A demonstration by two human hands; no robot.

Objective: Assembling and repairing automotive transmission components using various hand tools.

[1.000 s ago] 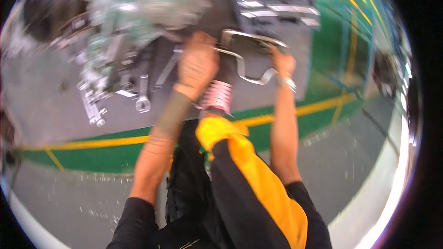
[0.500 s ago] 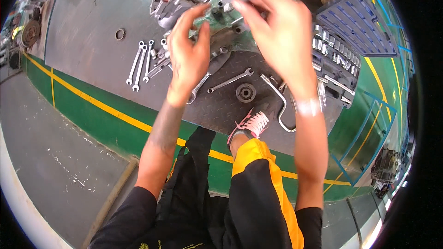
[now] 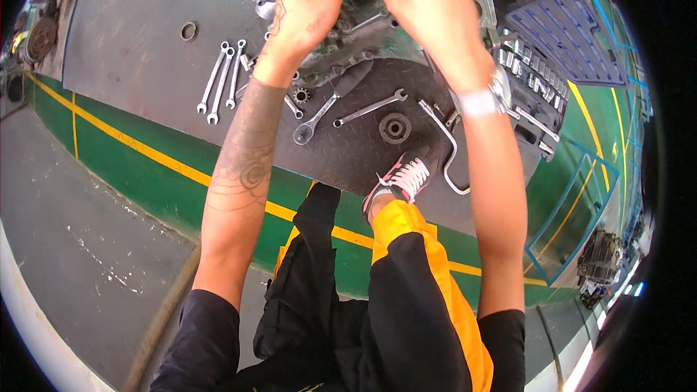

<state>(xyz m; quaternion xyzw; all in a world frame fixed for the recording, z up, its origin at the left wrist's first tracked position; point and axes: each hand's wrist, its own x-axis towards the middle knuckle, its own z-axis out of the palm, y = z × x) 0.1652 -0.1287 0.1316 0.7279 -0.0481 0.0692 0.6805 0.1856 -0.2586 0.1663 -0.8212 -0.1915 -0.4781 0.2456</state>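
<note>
Both my hands reach to the far edge of the view, over a large greenish metal casing on the bench. My left hand is at the casing's left side, thumb pointing up, fingertips cut off by the picture's edge. My right hand is above the casing's right part, its thumb stretched to the left and its other fingers out of the picture. Whether either holds anything is hidden. Below the casing lie a ratchet wrench, a small gear, a combination wrench and a round toothed ring.
Several combination wrenches and a metal ring lie left. A bent speed-handle lies beside my shoe, which stands on the dark plate. A socket set and its blue-ribbed lid are at the right.
Both hands have moved farther away, toward the picture's upper edge. The ratchet wrench and small gear, partly covered before, now show beside my left wrist. The view has shifted slightly.
</note>
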